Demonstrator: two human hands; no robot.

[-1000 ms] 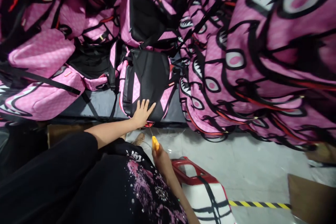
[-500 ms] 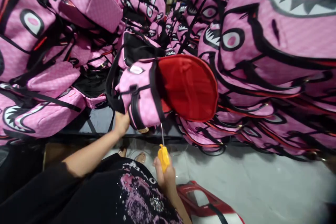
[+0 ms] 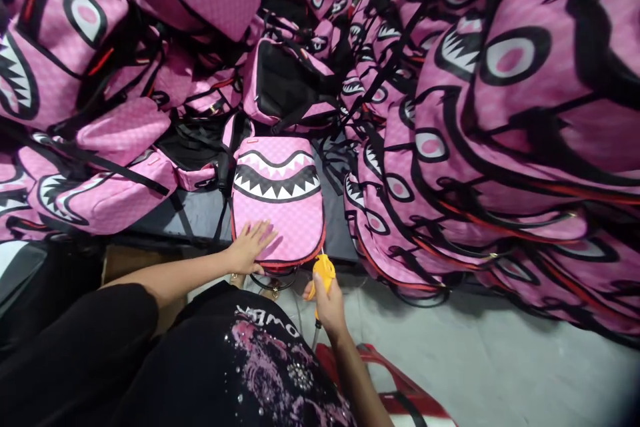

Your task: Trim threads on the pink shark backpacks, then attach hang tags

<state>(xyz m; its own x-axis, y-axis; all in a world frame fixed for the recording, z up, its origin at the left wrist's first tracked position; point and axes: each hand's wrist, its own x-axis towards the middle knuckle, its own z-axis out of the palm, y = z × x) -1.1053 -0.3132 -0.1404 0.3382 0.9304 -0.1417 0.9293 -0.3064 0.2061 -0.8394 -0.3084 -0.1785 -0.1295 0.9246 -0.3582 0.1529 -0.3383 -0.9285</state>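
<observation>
A pink checked backpack with a toothed mouth print lies front side up on the dark table, its red-lined edge toward me. My left hand rests flat on its lower left part, fingers spread. In my right hand is a yellow corded hand tool with a thin metal tip. That tip is at the lower right edge of the backpack; I cannot tell whether it touches. A black loop hangs below the front edge of the bag.
Stacked pink backpacks rise on the right, and more pink bags are heaped on the left. Behind lies a backpack with its black back panel up. A red and white object is on the floor beside me.
The backpack, earlier held up and tilted with its red lining showing, now lies flat with its front up. My left hand went from gripping its edge to lying on it. The tool moved slightly up and right.
</observation>
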